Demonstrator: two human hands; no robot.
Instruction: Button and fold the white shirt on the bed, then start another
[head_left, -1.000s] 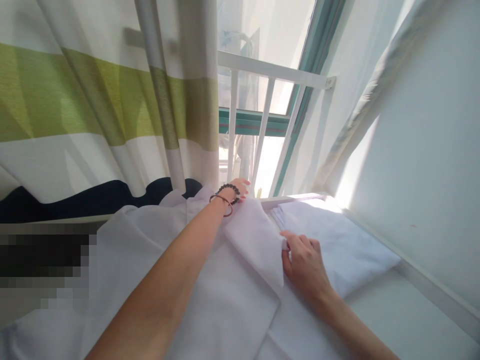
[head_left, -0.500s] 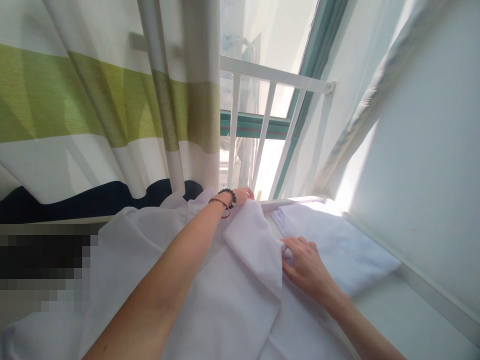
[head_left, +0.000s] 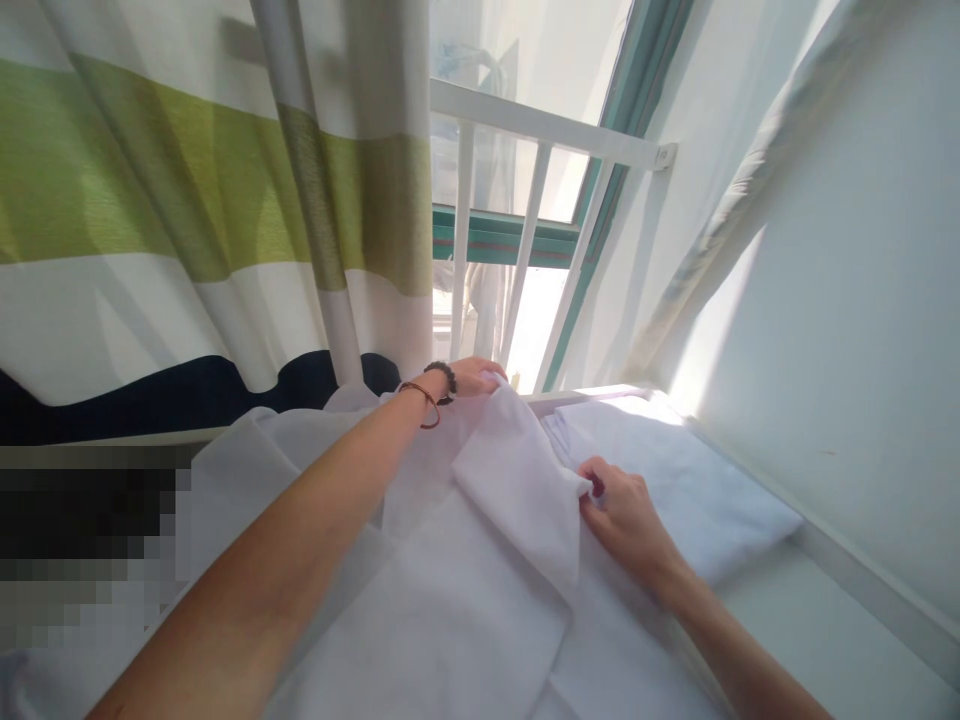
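A large white cloth (head_left: 465, 580) lies spread in loose layers before me, with a folded-over flap in its middle. My left hand (head_left: 478, 376), dark beads and a brown bangle on its wrist, pinches the flap's far corner near the railing. Closed around the flap's right corner is my right hand (head_left: 621, 508), thumb and fingers pressed together on the fabric. The cloth is drawn fairly straight between both hands. Just beyond my right hand sits a folded white cloth (head_left: 690, 480), partly behind that hand.
A white railing (head_left: 551, 125) stands at the far edge, with a green-framed window behind. On the left hangs a white and green curtain (head_left: 225, 180) with a dark lower band. The right side has a pale wall (head_left: 840, 330). A blurred patch covers the left edge.
My right hand has shifted slightly right with its corner, and its fingers have curled tighter. The flap between my hands looks straighter. The view has tilted a little.
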